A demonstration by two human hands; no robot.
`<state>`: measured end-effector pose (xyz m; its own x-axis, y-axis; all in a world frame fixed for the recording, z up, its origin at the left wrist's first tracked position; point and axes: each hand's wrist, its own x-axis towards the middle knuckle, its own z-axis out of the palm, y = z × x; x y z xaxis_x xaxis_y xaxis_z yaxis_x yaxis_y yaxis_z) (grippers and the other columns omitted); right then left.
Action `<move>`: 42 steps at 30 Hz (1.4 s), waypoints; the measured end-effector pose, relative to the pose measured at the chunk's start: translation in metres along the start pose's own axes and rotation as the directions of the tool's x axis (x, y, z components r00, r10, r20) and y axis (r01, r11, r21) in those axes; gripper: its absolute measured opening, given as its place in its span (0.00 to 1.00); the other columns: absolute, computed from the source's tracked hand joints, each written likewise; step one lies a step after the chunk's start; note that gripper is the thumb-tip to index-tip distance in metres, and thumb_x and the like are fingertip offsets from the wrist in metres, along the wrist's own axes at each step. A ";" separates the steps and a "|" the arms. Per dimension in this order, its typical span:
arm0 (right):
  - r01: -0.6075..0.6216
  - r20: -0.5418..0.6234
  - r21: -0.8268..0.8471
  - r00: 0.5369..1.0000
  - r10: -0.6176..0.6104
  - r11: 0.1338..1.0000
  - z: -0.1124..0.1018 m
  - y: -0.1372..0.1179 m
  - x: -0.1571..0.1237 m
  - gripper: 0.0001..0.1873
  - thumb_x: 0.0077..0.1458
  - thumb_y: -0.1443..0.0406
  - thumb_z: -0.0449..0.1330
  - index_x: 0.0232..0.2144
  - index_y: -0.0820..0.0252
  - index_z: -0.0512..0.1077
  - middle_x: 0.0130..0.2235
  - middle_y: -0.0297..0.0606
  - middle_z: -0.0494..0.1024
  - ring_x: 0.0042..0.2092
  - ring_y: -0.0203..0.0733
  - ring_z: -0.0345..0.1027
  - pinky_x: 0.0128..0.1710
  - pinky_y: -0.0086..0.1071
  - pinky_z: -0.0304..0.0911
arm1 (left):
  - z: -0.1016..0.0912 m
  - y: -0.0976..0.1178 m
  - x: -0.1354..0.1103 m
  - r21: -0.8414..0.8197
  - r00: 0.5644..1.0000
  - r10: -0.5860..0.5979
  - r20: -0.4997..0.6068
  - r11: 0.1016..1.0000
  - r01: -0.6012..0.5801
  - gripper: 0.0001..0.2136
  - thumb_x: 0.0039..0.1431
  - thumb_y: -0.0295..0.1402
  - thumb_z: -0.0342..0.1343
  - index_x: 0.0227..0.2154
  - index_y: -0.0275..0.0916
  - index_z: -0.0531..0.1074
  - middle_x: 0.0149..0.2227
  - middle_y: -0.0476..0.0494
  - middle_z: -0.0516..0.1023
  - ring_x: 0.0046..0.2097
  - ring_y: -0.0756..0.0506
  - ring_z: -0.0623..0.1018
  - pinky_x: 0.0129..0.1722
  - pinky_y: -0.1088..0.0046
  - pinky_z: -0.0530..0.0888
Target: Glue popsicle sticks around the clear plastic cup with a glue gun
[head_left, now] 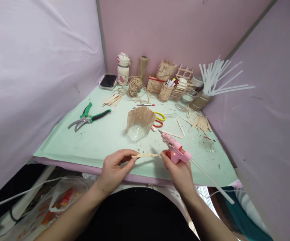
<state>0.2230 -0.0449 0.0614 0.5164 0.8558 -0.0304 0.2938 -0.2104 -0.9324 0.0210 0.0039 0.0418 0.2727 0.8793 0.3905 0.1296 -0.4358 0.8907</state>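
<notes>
My left hand (114, 167) pinches one end of a flat wooden craft stick (145, 155) and holds it level above the table's front edge. My right hand (176, 167) is wrapped round a pink glue gun (176, 147), its fingertips also touching the stick's other end. The gun's nozzle points up and left, away from me, and a white glue rod sticks out of its back toward the lower right. Just beyond the stick stands a clear plastic bowl (138, 124) with craft sticks glued around its wall.
On the mint-green table (97, 140): green-handled pruning shears (89, 117) at left, yellow and red scissors (159, 119), loose sticks (200, 123), twine (134, 86), a bottle (123, 69), a phone (108, 80), a jar of white rods (205, 97). Pink cloth walls close in on three sides.
</notes>
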 end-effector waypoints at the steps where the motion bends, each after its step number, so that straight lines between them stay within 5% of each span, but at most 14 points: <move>1: 0.028 0.007 0.000 1.000 -0.028 1.000 -0.001 -0.001 -0.002 0.11 0.49 0.57 0.64 0.30 0.58 0.74 0.30 0.34 0.77 0.34 0.41 0.70 0.36 0.32 0.64 | 0.000 0.000 0.000 0.013 1.000 0.009 0.002 1.000 -0.009 0.05 0.58 0.28 0.58 0.37 0.39 0.78 0.36 0.45 0.82 0.37 0.50 0.81 0.39 0.79 0.78; 7: 0.109 0.096 -0.033 0.990 -0.105 0.994 0.004 0.002 -0.012 0.13 0.52 0.59 0.63 0.41 0.54 0.74 0.38 0.34 0.80 0.36 0.39 0.71 0.37 0.31 0.66 | 0.003 0.010 0.001 0.135 0.989 0.144 0.024 0.980 -0.146 0.05 0.59 0.26 0.57 0.37 0.38 0.77 0.35 0.46 0.82 0.36 0.51 0.81 0.39 0.79 0.77; 14: 0.103 0.036 -0.122 0.994 -0.099 0.987 0.010 0.006 -0.012 0.12 0.52 0.56 0.63 0.36 0.55 0.73 0.36 0.34 0.80 0.36 0.41 0.73 0.34 0.30 0.66 | 0.007 0.019 0.001 0.187 0.958 0.279 0.063 0.940 -0.286 0.05 0.58 0.23 0.57 0.37 0.36 0.75 0.35 0.45 0.82 0.37 0.51 0.81 0.42 0.80 0.76; 21: 0.168 0.044 -0.177 0.986 -0.162 0.970 0.011 0.015 -0.012 0.13 0.52 0.55 0.61 0.36 0.55 0.70 0.31 0.33 0.78 0.30 0.40 0.71 0.30 0.31 0.64 | 0.012 0.021 0.000 0.181 0.949 0.304 0.087 0.932 -0.315 0.06 0.59 0.22 0.56 0.38 0.36 0.75 0.35 0.45 0.82 0.37 0.51 0.81 0.41 0.80 0.77; 37: 0.084 -0.035 -0.098 0.996 -0.087 0.992 0.019 0.009 -0.011 0.12 0.55 0.55 0.59 0.37 0.56 0.68 0.34 0.34 0.74 0.35 0.40 0.69 0.36 0.31 0.64 | 0.016 0.008 -0.011 0.221 0.926 0.377 -0.006 0.904 -0.367 0.09 0.57 0.21 0.58 0.39 0.38 0.75 0.36 0.47 0.83 0.38 0.51 0.82 0.43 0.81 0.78; 42: 0.089 -0.166 -0.149 0.980 -0.114 0.985 0.003 0.010 0.002 0.14 0.54 0.55 0.59 0.38 0.58 0.71 0.32 0.34 0.74 0.33 0.40 0.67 0.34 0.32 0.62 | 0.006 0.005 -0.016 0.218 0.946 0.314 -0.081 0.932 -0.291 0.10 0.56 0.22 0.59 0.39 0.39 0.76 0.37 0.46 0.83 0.39 0.49 0.82 0.43 0.76 0.79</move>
<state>0.2245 -0.0433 0.0512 0.6059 0.7838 0.1361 0.4553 -0.2014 -0.8673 0.0232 -0.0132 0.0387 0.2214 0.7104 0.6680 0.2490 -0.7035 0.6656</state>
